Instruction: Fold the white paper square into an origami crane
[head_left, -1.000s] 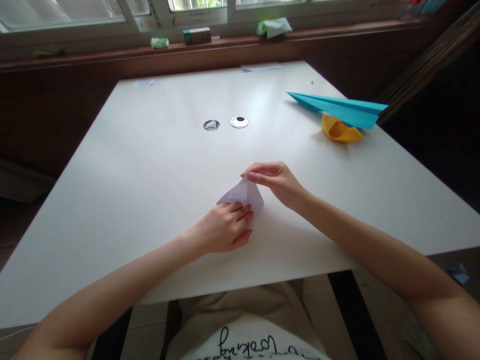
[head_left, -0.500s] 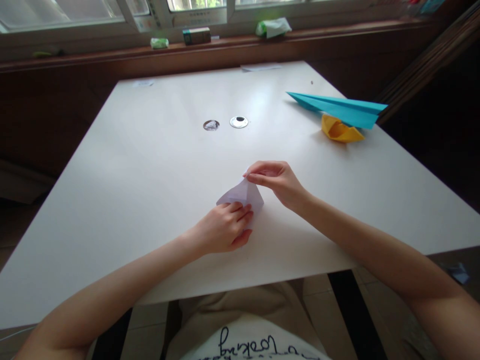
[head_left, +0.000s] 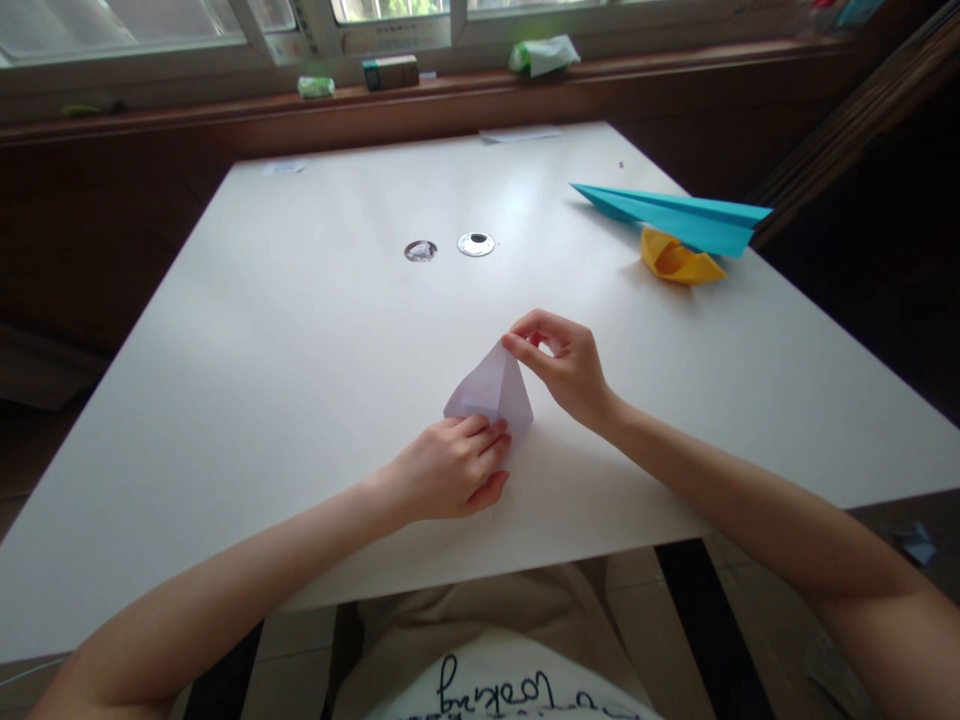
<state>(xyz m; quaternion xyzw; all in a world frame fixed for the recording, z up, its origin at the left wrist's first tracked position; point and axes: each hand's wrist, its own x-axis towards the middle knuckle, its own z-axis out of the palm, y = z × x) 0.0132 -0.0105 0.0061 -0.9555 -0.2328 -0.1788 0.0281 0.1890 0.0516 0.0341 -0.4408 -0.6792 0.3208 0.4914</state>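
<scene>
A piece of folded pale lilac paper (head_left: 491,385) stands out from the white table near its front edge, a crease running down its middle. My right hand (head_left: 562,360) pinches its top corner between thumb and forefinger and holds that corner raised. At the paper's lower part, my left hand (head_left: 461,462) lies palm down, fingers together and curled over it, gripping it close to the tabletop. Those fingers hide the lower end of the paper.
On the white table (head_left: 300,300), a blue paper plane (head_left: 675,215) and a yellow paper boat (head_left: 679,260) lie at the back right. Two round cable holes, one being a metal-rimmed hole (head_left: 476,244), sit mid-table. Behind, a windowsill bears a small box (head_left: 391,72) and green packets.
My right hand has drawn the paper's top corner up and slightly right, so more of the creased face shows. My left hand has shifted slightly toward me and right.
</scene>
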